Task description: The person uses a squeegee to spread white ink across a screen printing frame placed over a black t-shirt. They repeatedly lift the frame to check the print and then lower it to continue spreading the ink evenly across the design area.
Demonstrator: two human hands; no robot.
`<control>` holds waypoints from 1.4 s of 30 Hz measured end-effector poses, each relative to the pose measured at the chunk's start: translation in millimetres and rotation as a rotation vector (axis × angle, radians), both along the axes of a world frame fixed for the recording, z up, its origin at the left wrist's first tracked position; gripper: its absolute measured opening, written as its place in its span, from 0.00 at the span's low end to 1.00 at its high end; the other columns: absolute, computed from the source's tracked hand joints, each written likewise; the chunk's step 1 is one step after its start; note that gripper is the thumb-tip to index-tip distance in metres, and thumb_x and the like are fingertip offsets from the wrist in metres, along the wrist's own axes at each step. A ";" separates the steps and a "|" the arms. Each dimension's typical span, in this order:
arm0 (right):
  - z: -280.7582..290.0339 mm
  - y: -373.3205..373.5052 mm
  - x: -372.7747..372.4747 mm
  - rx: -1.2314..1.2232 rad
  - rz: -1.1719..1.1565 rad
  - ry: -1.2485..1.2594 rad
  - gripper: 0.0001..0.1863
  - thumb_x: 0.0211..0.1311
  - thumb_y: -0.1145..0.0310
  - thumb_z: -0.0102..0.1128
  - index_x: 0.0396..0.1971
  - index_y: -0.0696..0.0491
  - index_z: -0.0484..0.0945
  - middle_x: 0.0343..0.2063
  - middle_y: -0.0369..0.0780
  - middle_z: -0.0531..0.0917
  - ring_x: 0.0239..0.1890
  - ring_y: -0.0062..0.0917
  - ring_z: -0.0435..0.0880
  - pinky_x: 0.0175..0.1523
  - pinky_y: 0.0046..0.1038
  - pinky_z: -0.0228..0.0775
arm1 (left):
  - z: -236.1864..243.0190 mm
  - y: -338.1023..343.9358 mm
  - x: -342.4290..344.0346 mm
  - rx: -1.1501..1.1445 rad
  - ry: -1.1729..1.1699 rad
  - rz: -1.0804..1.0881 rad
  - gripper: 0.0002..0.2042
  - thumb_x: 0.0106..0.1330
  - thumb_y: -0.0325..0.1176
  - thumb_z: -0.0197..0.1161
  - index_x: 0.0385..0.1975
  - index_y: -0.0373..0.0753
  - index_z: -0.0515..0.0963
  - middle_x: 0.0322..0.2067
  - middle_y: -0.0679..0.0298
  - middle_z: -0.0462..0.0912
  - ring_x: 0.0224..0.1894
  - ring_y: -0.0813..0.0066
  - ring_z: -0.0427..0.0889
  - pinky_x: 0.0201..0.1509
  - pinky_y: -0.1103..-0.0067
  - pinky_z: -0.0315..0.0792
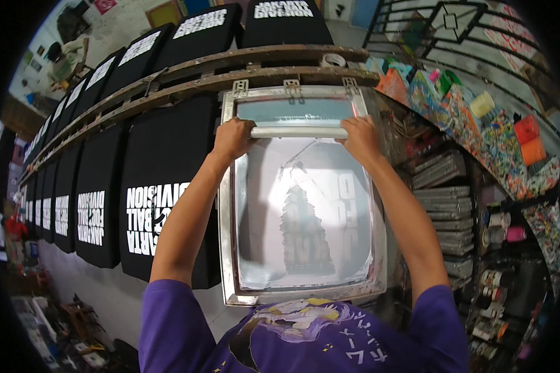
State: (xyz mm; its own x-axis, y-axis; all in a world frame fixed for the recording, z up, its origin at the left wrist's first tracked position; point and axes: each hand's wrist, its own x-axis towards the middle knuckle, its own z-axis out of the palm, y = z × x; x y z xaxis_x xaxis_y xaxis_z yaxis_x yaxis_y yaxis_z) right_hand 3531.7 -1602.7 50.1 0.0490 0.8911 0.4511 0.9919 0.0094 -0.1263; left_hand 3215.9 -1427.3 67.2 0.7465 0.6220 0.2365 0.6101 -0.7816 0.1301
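A metal-framed printing screen point(227, 248) lies in front of me, its mesh showing a dark tower-like shape and pale block lettering. Across its far part runs a squeegee point(298, 132) with a long pale handle. My left hand point(234, 138) is closed round the handle's left end, and my right hand point(361, 138) grips its right end. Beyond the squeegee, a grey-blue band of mesh point(292, 110) shows. Metal hinge clamps point(292, 88) sit along the screen's far edge. Whatever lies under the screen is mostly hidden.
Black shirts point(152, 161) with white block lettering line boards to my left and beyond a wooden rail point(186, 79). A tape roll point(333, 60) rests on the rail. Stacked frames point(443, 211), paint-splattered surfaces point(479, 124) and orange containers point(530, 140) stand at right. A person point(68, 59) is far left.
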 end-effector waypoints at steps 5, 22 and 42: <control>-6.7 5.8 -7.7 -0.085 -0.103 0.029 0.16 0.44 0.65 0.79 0.34 0.52 0.85 0.34 0.42 0.86 0.42 0.39 0.84 0.52 0.40 0.71 | -2.6 2.8 1.1 0.021 0.040 0.021 0.20 0.58 0.58 0.71 0.33 0.46 0.88 0.30 0.56 0.88 0.36 0.55 0.88 0.38 0.63 0.82; -20.2 -338.6 -164.9 -0.125 -0.084 0.108 0.12 0.48 0.78 0.60 0.35 0.53 0.84 0.36 0.37 0.85 0.40 0.32 0.82 0.52 0.40 0.70 | -43.1 -358.6 -161.0 -0.049 -0.225 0.088 0.18 0.48 0.27 0.70 0.42 0.45 0.87 0.44 0.71 0.89 0.31 0.70 0.81 0.34 0.77 0.77; -62.0 -229.9 -109.2 -0.029 -0.057 0.000 0.11 0.55 0.76 0.58 0.37 0.52 0.86 0.35 0.39 0.86 0.37 0.34 0.83 0.47 0.39 0.73 | -83.3 -242.9 -124.0 0.028 -0.217 -0.029 0.21 0.48 0.27 0.74 0.47 0.44 0.87 0.45 0.68 0.89 0.32 0.67 0.79 0.34 0.73 0.75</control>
State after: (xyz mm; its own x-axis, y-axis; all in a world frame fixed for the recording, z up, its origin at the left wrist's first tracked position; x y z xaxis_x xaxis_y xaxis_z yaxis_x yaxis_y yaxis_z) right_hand 3422.5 -1832.5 -11.9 0.1005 0.8997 0.4247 0.9907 -0.0513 -0.1258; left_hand 3091.8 -1670.3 -16.2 0.6936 0.5921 0.4103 0.5477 -0.8034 0.2336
